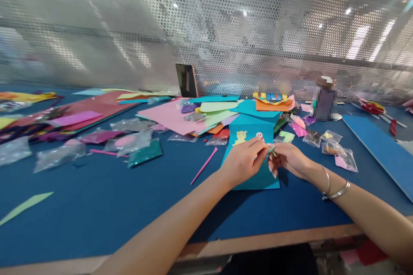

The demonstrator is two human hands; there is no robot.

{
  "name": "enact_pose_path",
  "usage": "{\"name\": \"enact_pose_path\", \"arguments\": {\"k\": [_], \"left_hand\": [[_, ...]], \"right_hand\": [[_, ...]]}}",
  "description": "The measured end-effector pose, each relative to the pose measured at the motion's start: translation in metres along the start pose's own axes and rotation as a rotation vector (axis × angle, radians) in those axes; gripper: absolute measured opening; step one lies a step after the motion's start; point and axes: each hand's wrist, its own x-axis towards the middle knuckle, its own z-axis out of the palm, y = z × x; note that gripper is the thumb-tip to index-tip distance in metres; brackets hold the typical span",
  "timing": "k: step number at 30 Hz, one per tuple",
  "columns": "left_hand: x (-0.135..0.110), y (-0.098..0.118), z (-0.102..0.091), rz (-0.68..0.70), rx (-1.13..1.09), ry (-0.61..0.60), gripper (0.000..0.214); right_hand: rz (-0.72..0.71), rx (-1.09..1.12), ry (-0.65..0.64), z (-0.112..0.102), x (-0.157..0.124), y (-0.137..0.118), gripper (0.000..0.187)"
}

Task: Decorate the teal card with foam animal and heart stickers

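Over a turquoise card (pixel 260 180), the fingertips of my two hands meet. My right hand (pixel 288 157), with bangles on its wrist, pinches a small, curled light green strip (pixel 272 150), perhaps paper or foam. The closed fingers of my left hand (pixel 243 159) grip the other side of the same strip. Above my left hand, a yellow bear cutout (pixel 240 137) shows on the card. Beside it is a small red-and-white figure (pixel 259 135), partly covered by my fingers. The card lies flat on the blue table.
A pink stick (pixel 204 166) lies left of the card. Coloured paper sheets (pixel 167 115) and a propped phone (pixel 186 80) are behind. Small plastic bags (pixel 346 160) lie on both sides. A blue board (pixel 380 150) is at right, scissors (pixel 371 106) beyond. A perforated metal panel (pixel 213 30) rises behind.
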Motion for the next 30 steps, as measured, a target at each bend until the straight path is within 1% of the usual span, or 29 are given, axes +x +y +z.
{"name": "enact_pose_path", "arguments": {"k": [4,10,16,23,30], "left_hand": [[-0.0017,-0.0021,0.0017,-0.036,-0.005,0.014,0.019],[-0.0021,-0.0014,0.0019,-0.061,-0.019,-0.011,0.015],[-0.0015,-0.0023,0.0005,-0.047,-0.039,-0.053,0.017],[-0.0030,-0.0029,0.0039,-0.034,-0.036,-0.050,0.020],[-0.0013,0.0026,0.0074,-0.019,0.039,-0.141,0.025]], "right_hand": [[-0.052,-0.010,0.073,-0.0015,0.0016,-0.0002,0.030],[-0.064,-0.033,0.129,-0.0042,0.0020,-0.0015,0.036],[-0.045,-0.048,0.110,-0.0024,0.0002,-0.0036,0.035],[-0.031,-0.056,0.099,-0.0011,0.0000,-0.0040,0.036],[-0.002,-0.063,0.086,-0.0016,0.0008,0.0017,0.039]]}}
